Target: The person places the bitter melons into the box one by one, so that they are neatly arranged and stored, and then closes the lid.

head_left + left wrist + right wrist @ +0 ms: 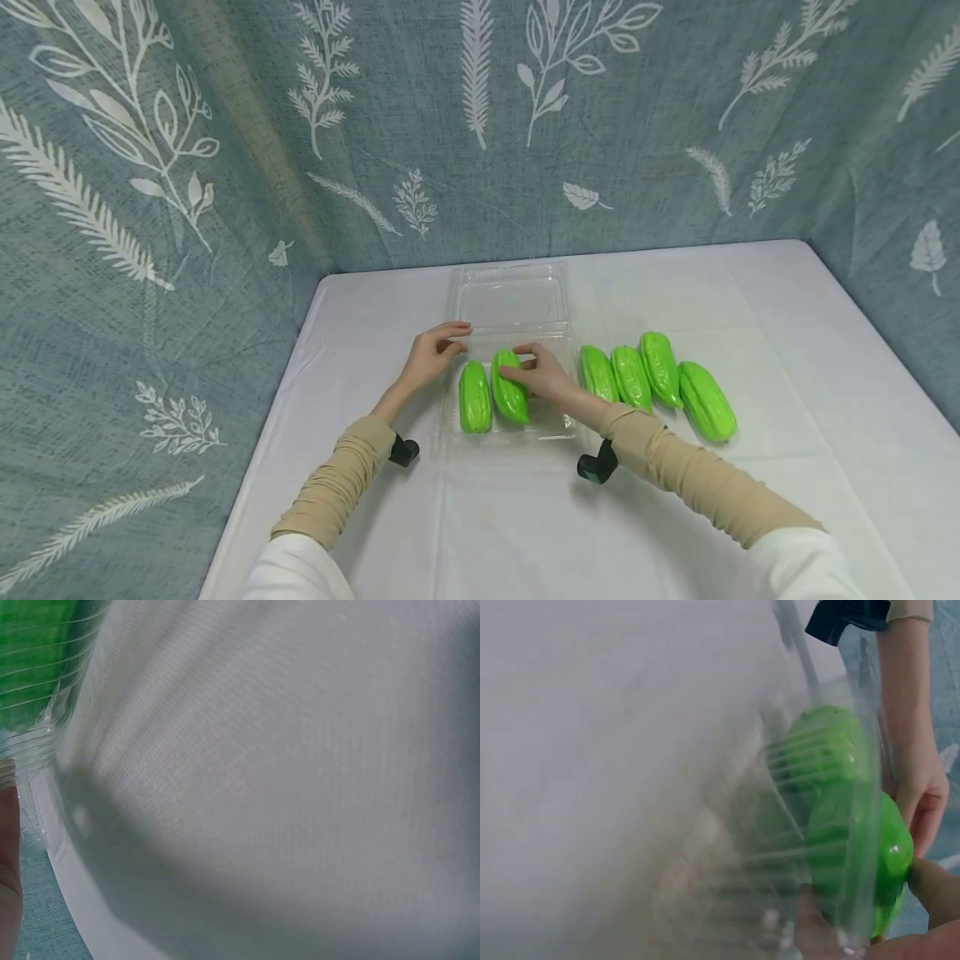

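We see no readable writing on anything here. Our right hand (543, 377) curls its grip round a green gourd (509, 387), which lies in the clear plastic box (558, 427) on the white surface (787, 333), just beside a second gourd (475, 397). Our left hand (433, 352) rests curled fingers on the box's far left edge. The open lid (510, 296) lies flat behind. Four more gourds (652, 379) lie in a row right of the box.

Both arms reach forward, the left hand (431, 354) and right hand (542, 375) with fingers loosely curled, hands near together.
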Demonstrator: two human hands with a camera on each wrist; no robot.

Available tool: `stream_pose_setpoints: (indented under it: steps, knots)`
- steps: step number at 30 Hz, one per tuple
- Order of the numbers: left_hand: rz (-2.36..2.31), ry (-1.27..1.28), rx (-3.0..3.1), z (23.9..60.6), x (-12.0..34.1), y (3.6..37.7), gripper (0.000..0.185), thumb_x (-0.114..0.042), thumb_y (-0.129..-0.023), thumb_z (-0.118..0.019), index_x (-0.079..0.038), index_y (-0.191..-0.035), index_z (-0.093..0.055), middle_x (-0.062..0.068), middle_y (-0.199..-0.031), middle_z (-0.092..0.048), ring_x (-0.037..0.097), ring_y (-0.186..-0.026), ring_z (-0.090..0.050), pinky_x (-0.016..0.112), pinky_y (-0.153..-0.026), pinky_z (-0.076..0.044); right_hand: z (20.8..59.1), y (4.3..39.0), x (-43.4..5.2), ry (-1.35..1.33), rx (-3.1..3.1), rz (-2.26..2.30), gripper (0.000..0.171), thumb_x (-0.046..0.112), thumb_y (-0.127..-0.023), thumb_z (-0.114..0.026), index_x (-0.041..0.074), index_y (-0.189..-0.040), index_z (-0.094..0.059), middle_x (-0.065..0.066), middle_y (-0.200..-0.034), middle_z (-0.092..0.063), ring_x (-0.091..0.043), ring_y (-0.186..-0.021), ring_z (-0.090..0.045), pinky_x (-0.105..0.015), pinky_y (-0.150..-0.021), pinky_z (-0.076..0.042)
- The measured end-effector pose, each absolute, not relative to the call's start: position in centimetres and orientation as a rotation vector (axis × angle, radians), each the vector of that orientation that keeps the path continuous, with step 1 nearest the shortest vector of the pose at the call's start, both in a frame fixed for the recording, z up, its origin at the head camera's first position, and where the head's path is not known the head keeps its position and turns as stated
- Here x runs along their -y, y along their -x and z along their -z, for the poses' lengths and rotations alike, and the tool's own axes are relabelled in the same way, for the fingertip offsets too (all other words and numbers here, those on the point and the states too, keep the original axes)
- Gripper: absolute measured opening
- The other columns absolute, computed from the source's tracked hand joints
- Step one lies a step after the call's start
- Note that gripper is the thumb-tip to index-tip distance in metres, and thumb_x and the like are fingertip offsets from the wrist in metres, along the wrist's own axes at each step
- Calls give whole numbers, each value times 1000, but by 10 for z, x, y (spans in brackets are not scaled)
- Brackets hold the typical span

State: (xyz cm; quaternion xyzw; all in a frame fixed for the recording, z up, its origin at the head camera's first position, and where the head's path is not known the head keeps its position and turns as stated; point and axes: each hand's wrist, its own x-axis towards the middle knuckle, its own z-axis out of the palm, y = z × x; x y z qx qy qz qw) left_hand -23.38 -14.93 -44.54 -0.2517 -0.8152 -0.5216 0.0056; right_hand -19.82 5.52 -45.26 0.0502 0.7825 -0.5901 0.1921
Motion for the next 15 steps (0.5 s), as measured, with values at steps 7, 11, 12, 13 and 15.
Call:
stream_pose_setpoints:
  steps: [7, 11, 12, 13, 15]
  knots:
    - [1647, 802, 2534, 446, 149, 235, 26, 15, -83, -51, 18, -109, -54, 31, -119, -49, 45, -88, -58, 42, -78, -53, 459, 196, -48, -151, -2286, 1629, 54, 26, -81, -66, 4, -125, -45, -19, -110, -55, -26, -94, -56, -28, -70, -52]
    - [1652, 806, 2538, 447, 149, 235, 27, 14, -83, -50, 17, -109, -55, 31, -120, -49, 45, -88, -58, 42, -78, -53, 460, 195, -45, -141, -2339, 1611, 53, 27, -80, -67, 4, -124, -46, -19, -109, -57, -28, -96, -57, -32, -75, -52]
    - [1651, 807, 2539, 447, 149, 235, 27, 14, -83, -50, 17, -109, -55, 31, -120, -49, 44, -88, -58, 42, -78, -53, 460, 194, -44, -140, -2349, 1609, 53, 27, -80, -66, 4, -124, -46, -18, -109, -57, -28, -96, -57, -33, -76, -52]
    - [1652, 807, 2540, 447, 149, 235, 27, 14, -83, -50, 16, -110, -55, 31, -120, -49, 44, -88, -58, 42, -78, -53, 460, 194, -43, -137, -2359, 1607, 53, 27, -80, -66, 4, -123, -46, -18, -109, -57, -28, -96, -57, -33, -76, -52]
    - [1647, 804, 2543, 447, 149, 235, 27, 14, -83, -50, 16, -110, -55, 30, -120, -49, 42, -87, -59, 42, -78, -53, 460, 193, -42, -139, -2366, 1606, 53, 28, -80, -66, 5, -123, -46, -18, -108, -57, -28, -96, -57, -34, -77, -52]
